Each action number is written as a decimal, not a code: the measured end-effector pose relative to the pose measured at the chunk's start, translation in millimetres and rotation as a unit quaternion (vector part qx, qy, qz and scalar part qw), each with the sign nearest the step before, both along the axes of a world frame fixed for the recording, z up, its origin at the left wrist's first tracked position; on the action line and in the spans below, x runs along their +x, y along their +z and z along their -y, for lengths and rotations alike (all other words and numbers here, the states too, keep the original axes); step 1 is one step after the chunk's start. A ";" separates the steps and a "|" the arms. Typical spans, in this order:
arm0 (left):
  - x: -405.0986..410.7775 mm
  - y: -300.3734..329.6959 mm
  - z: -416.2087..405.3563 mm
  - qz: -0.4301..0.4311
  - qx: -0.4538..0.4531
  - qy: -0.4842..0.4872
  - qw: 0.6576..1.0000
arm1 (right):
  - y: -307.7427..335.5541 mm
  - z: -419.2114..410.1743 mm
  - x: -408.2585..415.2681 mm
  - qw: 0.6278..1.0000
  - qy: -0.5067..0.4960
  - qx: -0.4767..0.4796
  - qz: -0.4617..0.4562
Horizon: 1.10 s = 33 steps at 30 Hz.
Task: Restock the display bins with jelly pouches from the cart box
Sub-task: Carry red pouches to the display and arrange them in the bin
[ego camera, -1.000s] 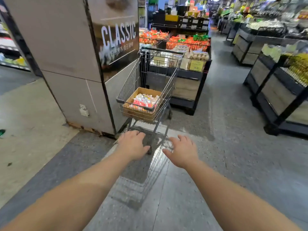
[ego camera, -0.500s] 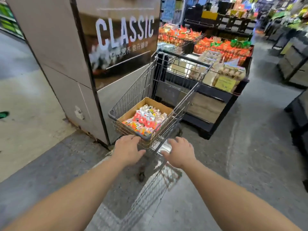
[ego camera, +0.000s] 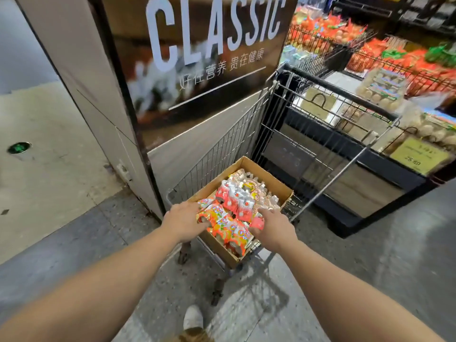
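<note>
L hand: left hand (ego camera: pixel 182 222) reaches over the near-left corner of the box, fingers curled down onto the orange pouches; looks like it grasps one, but fingertips are hidden behind the packs.
R hand: right hand (ego camera: pixel 274 228) at the near-right edge of the box, fingers bent round a pink-red pouch (ego camera: pixel 256 222), gripping it.
Pouches: jelly pouches (ego camera: pixel 237 206) fill the box in a loose heap. Glossy, crinkly film, flat w/ rounded bodies. Near end: orange-and-white packs w/ big curly lettering. Middle: red-and-white packs. Far end: paler, clear-ish packs w/ small spouts, yellow print on a few.
Box: cardboard box (ego camera: pixel 267 180), plain brown, open top, rectangular, matte; sits in the cart basket, its far-left corner toward the pillar.
Cart: wire cart (ego camera: pixel 246 134), thin grey metal grid, dark plastic rim, tall far end; box takes up the near part of the basket floor.
Pillar: pillar (ego camera: pixel 81 77) just left of cart, smooth beige panels, dark poster w/ white "CLASSIC" lettering.
Display: display bins (ego camera: pixel 385 77) beyond the cart's far-right side, black wire frames on a dark base w/ wood-look panel; egg trays, orange net bags, yellow price card.
Floor: floor (ego camera: pixel 370 267) grey speckled, shiny; white shoe (ego camera: pixel 193 317) at bottom edge.
</note>
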<state>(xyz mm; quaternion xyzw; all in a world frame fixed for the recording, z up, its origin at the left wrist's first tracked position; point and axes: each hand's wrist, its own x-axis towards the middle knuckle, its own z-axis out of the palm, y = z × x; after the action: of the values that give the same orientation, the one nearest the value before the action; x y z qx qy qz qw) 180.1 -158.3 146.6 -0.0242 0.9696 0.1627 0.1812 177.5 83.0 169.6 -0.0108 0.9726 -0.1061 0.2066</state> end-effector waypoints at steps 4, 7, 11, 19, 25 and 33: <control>-39.5 -26.5 -11.7 0.047 0.032 -0.004 0.998 | -26.9 -5.7 -46.3 0.999 0.008 -0.013 0.051; -67.9 -55.8 -19.3 0.076 0.041 0.016 0.996 | -53.1 -12.1 -83.3 0.995 0.009 -0.024 0.092; -101.3 -83.0 -43.0 0.099 0.052 0.054 0.992 | -90.8 -35.6 -134.1 0.988 -0.030 -0.061 0.140; -161.8 -149.7 -110.7 0.182 0.086 0.100 0.974 | -179.5 -83.2 -236.7 0.972 -0.091 -0.055 0.210; -171.1 -197.0 -129.2 0.241 0.105 0.152 0.953 | -246.2 -85.3 -264.0 0.960 -0.087 -0.006 0.265; -174.2 -212.4 -133.4 0.267 0.142 0.189 0.934 | -266.5 -86.6 -265.3 0.958 -0.086 0.128 0.243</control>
<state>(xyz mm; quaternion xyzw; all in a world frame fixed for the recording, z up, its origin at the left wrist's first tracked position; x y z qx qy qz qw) 5.9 -24.9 -65.8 -0.2232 0.8298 0.3175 0.4011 -87.8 169.6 -96.9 0.1252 0.8957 0.0025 0.4267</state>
